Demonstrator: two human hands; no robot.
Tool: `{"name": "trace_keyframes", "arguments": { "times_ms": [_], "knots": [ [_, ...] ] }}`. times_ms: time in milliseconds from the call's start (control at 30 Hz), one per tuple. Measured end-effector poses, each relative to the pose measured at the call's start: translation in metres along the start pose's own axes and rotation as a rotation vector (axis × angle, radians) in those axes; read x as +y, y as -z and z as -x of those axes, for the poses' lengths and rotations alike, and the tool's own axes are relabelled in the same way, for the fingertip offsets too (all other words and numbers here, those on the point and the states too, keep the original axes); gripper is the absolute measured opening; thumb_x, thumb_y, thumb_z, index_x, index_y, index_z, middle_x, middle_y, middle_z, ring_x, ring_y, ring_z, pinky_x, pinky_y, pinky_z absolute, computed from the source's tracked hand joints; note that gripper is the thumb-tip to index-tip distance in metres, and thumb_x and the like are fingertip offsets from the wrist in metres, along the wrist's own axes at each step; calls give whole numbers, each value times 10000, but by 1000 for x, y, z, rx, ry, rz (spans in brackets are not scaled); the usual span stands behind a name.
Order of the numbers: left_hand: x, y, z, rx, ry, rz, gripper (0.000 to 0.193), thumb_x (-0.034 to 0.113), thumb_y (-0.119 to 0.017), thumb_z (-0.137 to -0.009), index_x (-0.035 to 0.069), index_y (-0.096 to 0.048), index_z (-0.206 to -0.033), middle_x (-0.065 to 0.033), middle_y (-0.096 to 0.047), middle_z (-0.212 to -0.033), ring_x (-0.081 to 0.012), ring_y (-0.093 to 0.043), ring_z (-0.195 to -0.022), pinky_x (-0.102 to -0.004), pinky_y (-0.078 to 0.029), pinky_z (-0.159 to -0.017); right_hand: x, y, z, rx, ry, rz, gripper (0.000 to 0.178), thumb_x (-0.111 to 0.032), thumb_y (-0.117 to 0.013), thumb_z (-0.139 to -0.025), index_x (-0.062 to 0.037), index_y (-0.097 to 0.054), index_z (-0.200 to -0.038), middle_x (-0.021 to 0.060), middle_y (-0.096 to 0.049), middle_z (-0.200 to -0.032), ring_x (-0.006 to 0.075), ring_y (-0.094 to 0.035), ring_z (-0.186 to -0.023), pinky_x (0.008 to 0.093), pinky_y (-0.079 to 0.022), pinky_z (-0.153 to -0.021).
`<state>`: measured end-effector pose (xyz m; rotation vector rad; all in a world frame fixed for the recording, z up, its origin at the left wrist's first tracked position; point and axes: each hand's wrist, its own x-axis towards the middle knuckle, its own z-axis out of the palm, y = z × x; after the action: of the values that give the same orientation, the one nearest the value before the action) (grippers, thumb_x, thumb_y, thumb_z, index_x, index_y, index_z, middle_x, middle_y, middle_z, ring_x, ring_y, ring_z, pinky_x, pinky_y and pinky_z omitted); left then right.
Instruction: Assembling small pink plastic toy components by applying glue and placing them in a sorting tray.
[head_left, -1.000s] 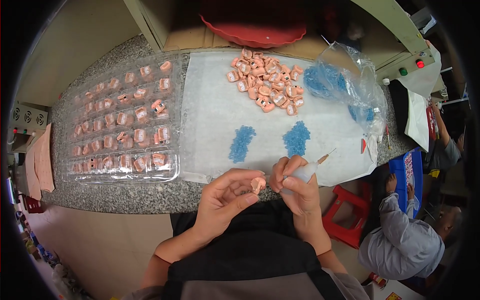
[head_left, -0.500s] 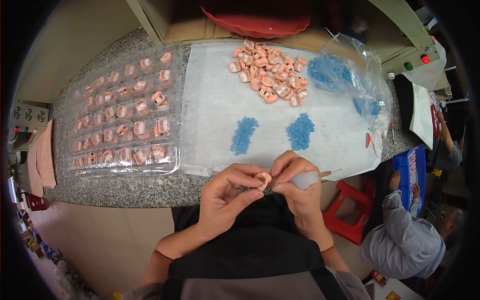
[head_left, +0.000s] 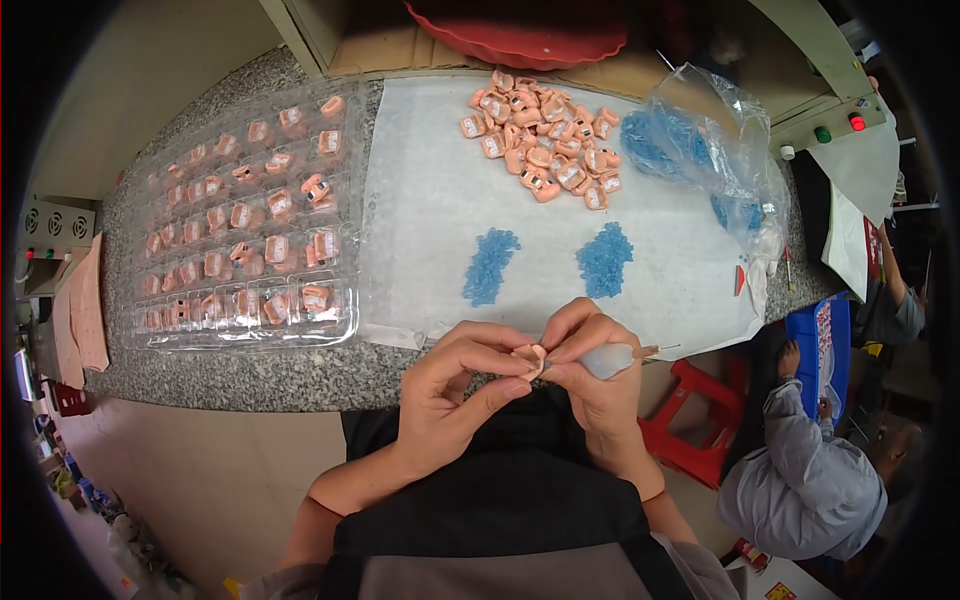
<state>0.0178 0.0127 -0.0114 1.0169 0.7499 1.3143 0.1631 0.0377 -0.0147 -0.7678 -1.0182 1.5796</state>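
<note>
Close to the table's front edge, my left hand (head_left: pixel 455 390) pinches a small hollow peach plastic piece (head_left: pixel 532 358) between thumb and fingers. My right hand (head_left: pixel 605 390) is closed round a translucent squeeze bottle (head_left: pixel 606 361), its thin needle tip pointing right, away from the piece. The thumb and forefinger of that hand meet at the piece's open side; anything tiny between them is too small to make out. Beyond my hands, on white paper (head_left: pixel 420 200), lie a left heap of small clear blue bits (head_left: pixel 491 266) and a right heap (head_left: pixel 606 260).
Clear plastic trays (head_left: pixel 350 300) with rows of peach pieces fill the left side. A pile of peach pieces (head_left: pixel 540 130) lies at the back, beside a plastic bag (head_left: pixel 715 110) of blue bits. A red stool (head_left: pixel 690 430) and a co-worker (head_left: pixel 810 480) are at right.
My right fingertips have come in to touch the peach piece, where a small gap showed before. The whole view has shifted slightly.
</note>
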Motion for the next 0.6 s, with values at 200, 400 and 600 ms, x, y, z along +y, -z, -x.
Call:
{"name": "trace_keyframes", "arguments": {
  "times_ms": [200,400,600],
  "knots": [
    [-24,11,5,14,-41,-58,142,-74,-551,-708,-20,-546,-840,-138,-493,-959,-190,-541,-852,-274,-459,-762,27,11,5,6,-16,-59,132,74,-632,-620,-11,-561,-692,80,-498,-805,131,-503,-712,229,-435,-647],
    [-4,15,-17,-51,-151,-318,115,-35,-589,-688,6,-591,-796,-117,-543,-910,-184,-570,-785,-259,-481,-664,13,12,-11,-46,-22,-90,139,72,-626,-623,-8,-553,-710,81,-505,-795,126,-503,-706,227,-431,-645],
    [35,3,-28,-148,-156,-451,47,-12,-601,-681,-14,-607,-727,-142,-579,-802,-188,-575,-728,-257,-475,-626,-46,-4,-14,-85,-269,93,204,8,-604,-682,6,-539,-876,59,-511,-719,106,-500,-654,218,-423,-569]
  ]
}}
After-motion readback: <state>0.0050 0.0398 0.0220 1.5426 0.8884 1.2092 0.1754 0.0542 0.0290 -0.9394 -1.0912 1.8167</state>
